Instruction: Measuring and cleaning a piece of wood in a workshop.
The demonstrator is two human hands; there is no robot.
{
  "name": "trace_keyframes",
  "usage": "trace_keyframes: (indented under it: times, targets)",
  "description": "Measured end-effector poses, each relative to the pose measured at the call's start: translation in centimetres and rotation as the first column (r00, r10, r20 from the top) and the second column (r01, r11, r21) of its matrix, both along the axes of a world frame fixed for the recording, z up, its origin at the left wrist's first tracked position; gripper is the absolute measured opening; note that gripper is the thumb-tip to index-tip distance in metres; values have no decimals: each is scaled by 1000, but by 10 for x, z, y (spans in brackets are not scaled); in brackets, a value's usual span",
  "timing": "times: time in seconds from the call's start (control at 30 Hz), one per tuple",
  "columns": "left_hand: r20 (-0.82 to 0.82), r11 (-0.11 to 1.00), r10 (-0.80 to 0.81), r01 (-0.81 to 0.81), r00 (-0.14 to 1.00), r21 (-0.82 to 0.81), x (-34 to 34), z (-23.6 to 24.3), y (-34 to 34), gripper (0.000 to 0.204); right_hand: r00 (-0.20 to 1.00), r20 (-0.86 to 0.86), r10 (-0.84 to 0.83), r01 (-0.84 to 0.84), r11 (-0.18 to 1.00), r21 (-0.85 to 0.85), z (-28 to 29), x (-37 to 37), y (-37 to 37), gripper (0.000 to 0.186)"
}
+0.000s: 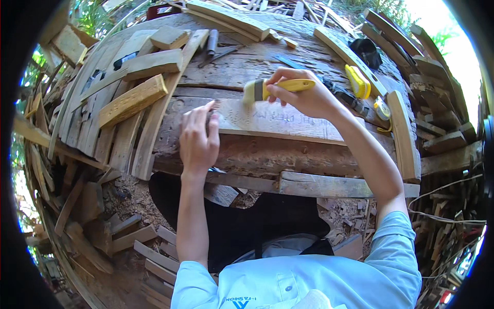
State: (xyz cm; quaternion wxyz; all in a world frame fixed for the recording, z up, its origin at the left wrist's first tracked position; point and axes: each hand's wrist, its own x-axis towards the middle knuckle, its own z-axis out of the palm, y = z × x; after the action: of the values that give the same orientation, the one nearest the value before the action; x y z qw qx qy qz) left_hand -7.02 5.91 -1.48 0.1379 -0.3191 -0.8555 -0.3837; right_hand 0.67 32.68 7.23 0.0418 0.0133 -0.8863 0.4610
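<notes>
My right hand (300,92) is closed around the yellow handle of a paintbrush (284,85). Its pale bristles point left and touch or hover just over a flat wooden board (303,123), which has faint markings on its face. The board lies lengthwise across the workbench in front of me. At the board's left end is my left hand (198,135), its fingers and thumb closed about that end, fingertips partly hidden. A dark edge shows between thumb and fingers.
Wood offcuts (135,100) and planks are piled on the bench's left. A metal cylinder (212,42) lies at the back. To the right are a yellow-backed brush (357,81), a tape measure (382,109) and a dark cup-like object (366,52). Shavings and scraps cover the ground below.
</notes>
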Motion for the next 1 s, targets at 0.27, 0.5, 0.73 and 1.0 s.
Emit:
trace_keyframes:
  times: [0.27, 0.5, 0.73, 1.0]
  targets:
    - [28, 999, -29, 29, 999, -16, 2, -2, -9, 52, 992, -5, 129, -129, 992, -15, -3, -24, -27, 22]
    - [-45, 992, -68, 63, 997, -106, 3, 2, -9, 65, 994, -110, 23, -3, 983, 184, 2, -3, -29, 20]
    - [-22, 989, -9, 6, 1000, -149, 5, 3, -8, 89, 993, -120, 24, 39, 870, 492, 26, 1, -29, 19]
    - [1, 994, -4, 4, 1000, -112, 6, -1, -12, 116, 991, 31, 128, -127, 991, -31, 1, -28, -37, 22]
